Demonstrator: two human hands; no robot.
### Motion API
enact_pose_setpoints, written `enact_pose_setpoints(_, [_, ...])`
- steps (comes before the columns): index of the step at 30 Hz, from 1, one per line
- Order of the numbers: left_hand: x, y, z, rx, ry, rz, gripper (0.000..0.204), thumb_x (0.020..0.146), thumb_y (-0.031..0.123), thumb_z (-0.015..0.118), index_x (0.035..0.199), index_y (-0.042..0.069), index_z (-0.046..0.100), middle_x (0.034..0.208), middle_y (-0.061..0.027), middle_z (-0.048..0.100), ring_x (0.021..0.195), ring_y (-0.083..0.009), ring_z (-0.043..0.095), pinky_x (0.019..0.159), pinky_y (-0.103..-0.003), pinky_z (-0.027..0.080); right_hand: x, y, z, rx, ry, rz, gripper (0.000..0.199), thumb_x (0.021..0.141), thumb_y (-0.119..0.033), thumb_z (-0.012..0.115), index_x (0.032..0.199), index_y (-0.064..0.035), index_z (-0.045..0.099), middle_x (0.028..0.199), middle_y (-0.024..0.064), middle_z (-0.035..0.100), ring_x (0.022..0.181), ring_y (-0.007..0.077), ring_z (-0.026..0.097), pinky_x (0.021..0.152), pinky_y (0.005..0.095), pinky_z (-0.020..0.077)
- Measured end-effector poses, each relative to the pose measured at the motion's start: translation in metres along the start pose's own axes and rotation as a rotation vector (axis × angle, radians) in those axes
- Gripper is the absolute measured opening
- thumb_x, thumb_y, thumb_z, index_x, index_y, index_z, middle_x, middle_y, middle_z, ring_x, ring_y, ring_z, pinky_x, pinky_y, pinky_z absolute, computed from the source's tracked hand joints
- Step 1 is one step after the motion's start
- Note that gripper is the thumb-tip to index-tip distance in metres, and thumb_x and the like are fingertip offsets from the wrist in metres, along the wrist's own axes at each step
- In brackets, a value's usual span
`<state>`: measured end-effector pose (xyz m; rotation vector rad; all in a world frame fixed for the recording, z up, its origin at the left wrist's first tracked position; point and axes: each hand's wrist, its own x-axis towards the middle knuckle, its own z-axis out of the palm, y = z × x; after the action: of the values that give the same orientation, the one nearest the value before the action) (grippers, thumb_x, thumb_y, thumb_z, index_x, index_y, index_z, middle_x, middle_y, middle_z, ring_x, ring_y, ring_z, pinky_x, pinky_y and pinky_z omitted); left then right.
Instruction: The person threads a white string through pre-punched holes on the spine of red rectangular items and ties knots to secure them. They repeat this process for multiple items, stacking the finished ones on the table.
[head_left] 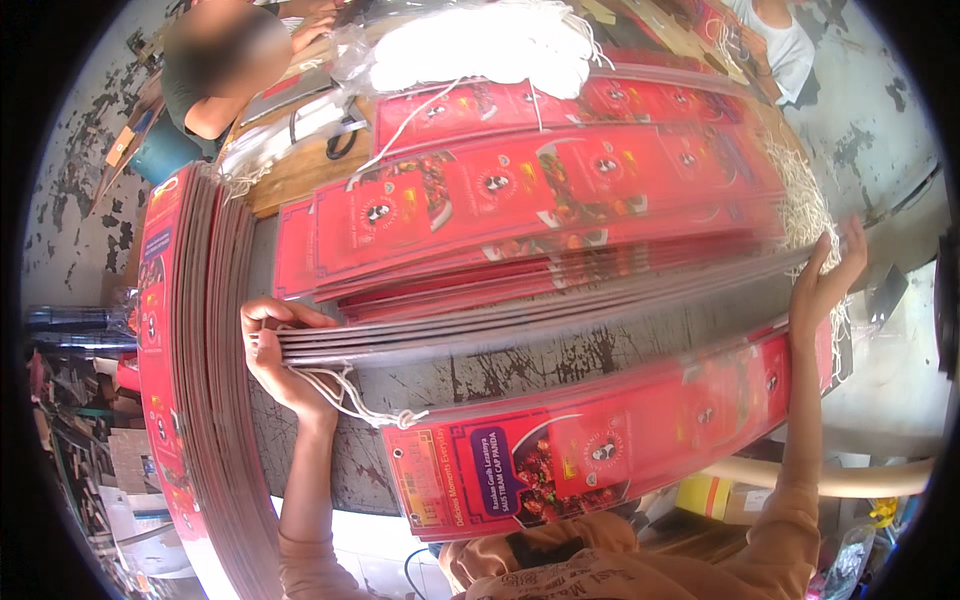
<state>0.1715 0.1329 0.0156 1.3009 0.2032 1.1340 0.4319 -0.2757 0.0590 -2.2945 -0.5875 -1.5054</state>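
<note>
A bundle of long thin panels (540,300) stretches edge-on between my hands. My left hand (282,355) is closed round its left end, the fingers curled over the edges. At the bundle's right end, my right hand (828,280) presses with the palm, fingers pointing up and slightly blurred. White cord (345,390) hangs below my left hand and ends in a knot by a red printed panel (620,440). That panel lies closest to my body, on the near side of the bundle. What the bundle's faces carry cannot be seen.
Stacks of red printed panels (480,200) cover the scratched dark table (470,375) beyond the bundle. Another tall stack (205,350) stands at the left. White cord lies in a heap (480,50) and in loose strands (800,190). Black scissors (343,140) and two people (220,70) are at the far side.
</note>
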Motion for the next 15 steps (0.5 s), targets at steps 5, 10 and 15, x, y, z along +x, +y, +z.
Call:
enact_pose_setpoints(5, [0.001,0.001,0.004,0.021,0.026,-0.023,0.023,0.083,0.027,0.045,0.085,0.004,0.043,0.066,-0.0113,0.051,0.066,-0.0207,0.05,0.067,-0.033,0.043,0.008,-0.083,-0.026,0.308,-0.225,-0.36,0.036,0.08,-0.025,0.06,0.107,-0.0037,0.053,0.114,0.0145,0.048,0.108,0.0302,0.043,0.094,0.0417,0.0303])
enact_pose_setpoints(10, [0.002,0.003,-0.002,0.017,0.005,0.0,0.028,0.084,0.029,0.048,0.085,0.002,0.043,0.065,-0.0144,0.054,0.063,-0.0214,0.054,0.065,-0.033,0.047,-0.027,-0.156,-0.017,0.572,-0.077,-0.722,0.027,0.074,-0.023,0.063,0.099,-0.013,0.062,0.108,0.0036,0.053,0.085,0.013,0.05,0.086,0.0416,0.0348])
enact_pose_setpoints(15, [0.005,0.008,-0.001,-0.007,-0.03,-0.062,0.024,0.083,0.024,0.047,0.086,0.001,0.043,0.066,-0.0149,0.053,0.063,-0.0212,0.054,0.065,-0.032,0.047,-0.032,-0.163,-0.028,0.523,-0.321,-0.656,0.024,0.072,-0.021,0.064,0.095,-0.0184,0.064,0.108,0.0007,0.055,0.083,0.011,0.047,0.087,0.0378,0.0355])
